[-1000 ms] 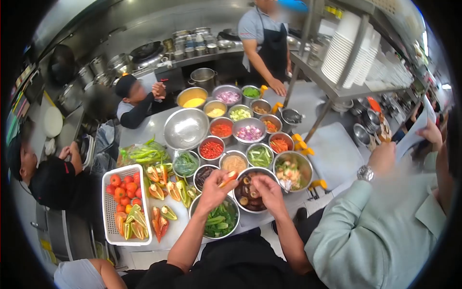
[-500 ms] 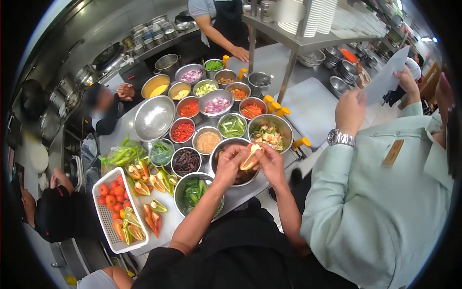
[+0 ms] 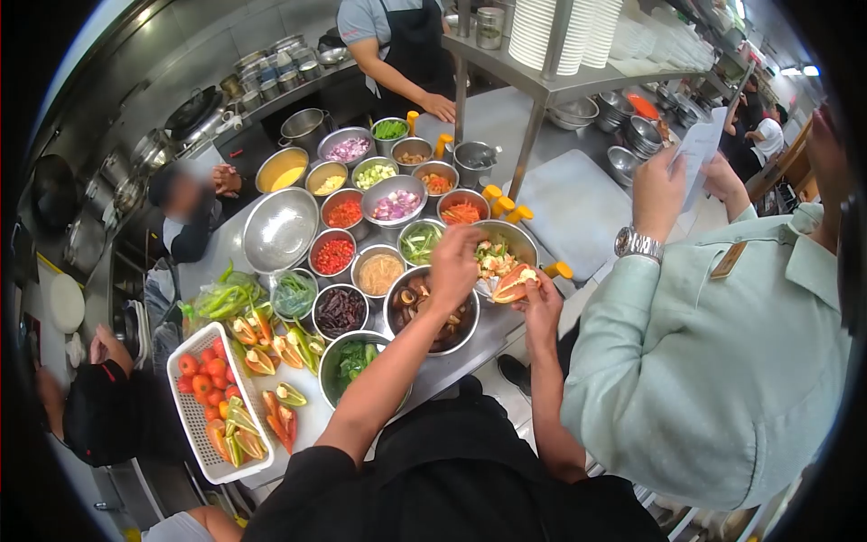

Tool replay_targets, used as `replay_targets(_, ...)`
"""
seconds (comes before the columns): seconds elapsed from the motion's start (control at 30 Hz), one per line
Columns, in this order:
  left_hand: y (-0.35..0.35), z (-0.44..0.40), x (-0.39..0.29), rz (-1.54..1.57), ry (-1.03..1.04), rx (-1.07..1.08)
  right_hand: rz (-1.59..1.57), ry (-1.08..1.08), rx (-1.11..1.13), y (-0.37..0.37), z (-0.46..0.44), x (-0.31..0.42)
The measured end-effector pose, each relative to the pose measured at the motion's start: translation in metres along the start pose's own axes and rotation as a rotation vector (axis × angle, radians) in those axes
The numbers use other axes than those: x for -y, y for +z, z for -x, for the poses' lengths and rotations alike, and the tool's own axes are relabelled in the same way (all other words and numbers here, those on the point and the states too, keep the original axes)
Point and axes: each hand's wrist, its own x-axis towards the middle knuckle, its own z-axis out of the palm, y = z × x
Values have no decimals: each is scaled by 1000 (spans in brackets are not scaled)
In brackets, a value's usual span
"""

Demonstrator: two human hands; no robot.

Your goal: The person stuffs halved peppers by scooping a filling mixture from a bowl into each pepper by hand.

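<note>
In my right hand (image 3: 541, 309), closed around its edge, is a cut piece of red bell pepper (image 3: 515, 284) with its pale inner side up. It is at the near rim of a steel bowl (image 3: 524, 242) holding pepper cores and scraps (image 3: 493, 257). My left hand (image 3: 454, 268) hovers at the left of that bowl; its fingers are smeared by motion, and whether they hold anything does not show. Under my left wrist is a bowl of dark brown mushroom-like pieces (image 3: 414, 300). Nearer me, leafy greens (image 3: 350, 361) fill another steel bowl.
A white basket (image 3: 185, 411) holds tomatoes (image 3: 206, 375) and cut peppers (image 3: 242, 434). More pepper pieces (image 3: 282, 420) lie beside it. Several bowls of chopped vegetables (image 3: 396, 204) crowd the counter. A person in pale green (image 3: 695, 361) stands close on my right, holding paper (image 3: 704, 154).
My hands have parted. The pepper piece, held in both hands before, has moved right in my right hand to the scraps bowl. My left hand has risen toward that bowl.
</note>
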Motion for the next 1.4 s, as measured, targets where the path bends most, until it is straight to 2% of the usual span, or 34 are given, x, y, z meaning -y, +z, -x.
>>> replay_targets(0.03, 11, 1, 15, -1, 0, -4, -17, 19, 17, 0, 0, 1)
replay_targets(0.1, 29, 4, 38, -90, -26, 294, -33, 39, 33, -1, 0, 1)
replay_targets(0.13, 31, 4, 39, -87, -22, 291, -12, 28, 61, -1, -3, 1)
replay_targets(0.2, 23, 7, 33, 116, -301, 212, -1, 20, 73, 2, -7, 1)
replay_targets(0.23, 10, 3, 24, 324, -513, 401, 26, 32, 102, 4, -7, 2)
replay_targets(0.27, 4, 3, 14, 323, -517, 411, 54, 39, 136, 5, -7, 3)
replay_targets(0.33, -4, 5, 1, 981, -1281, 577, 43, 34, 145, 14, -8, -1)
replay_targets(0.37, -6, 10, 8, 1140, -1228, 747, 0, 40, 157, 19, -8, -3)
replay_targets(0.47, -6, 20, 10, 1191, -1212, 624, -96, 92, 130, 40, -2, 1)
replay_targets(0.53, -7, 22, 8, 1129, -1217, 536, 339, -377, 82, 46, 3, 11)
replay_targets(0.57, -7, 23, 9, 1087, -1195, 507, 338, -379, 89, 46, 0, 9)
replay_targets(0.63, -7, 23, 2, 1029, -1171, 429, 534, -569, 146, 42, -7, -3)
replay_targets(0.67, -7, 24, 2, 1027, -1163, 425, 530, -576, 150, 39, -10, -7)
replay_targets(0.77, -10, 22, -6, 855, -1116, 497, 561, -332, 270, 39, -4, 8)
replay_targets(0.8, -9, 21, -7, 857, -1105, 498, 603, -417, 253, 37, -4, 6)
replay_targets(0.87, -7, 23, -7, 773, -1172, 506, 582, -396, 292, 36, -3, 5)
replay_targets(1.1, -4, 29, -14, 631, -1106, 514, 498, -371, 305, 35, 0, 6)
replay_targets(1.2, -4, 33, -11, 578, -1101, 525, 593, -469, 299, 38, 2, 8)
replay_targets(1.4, -12, 32, -15, 575, -1130, 489, 605, -498, 342, 36, -4, -6)
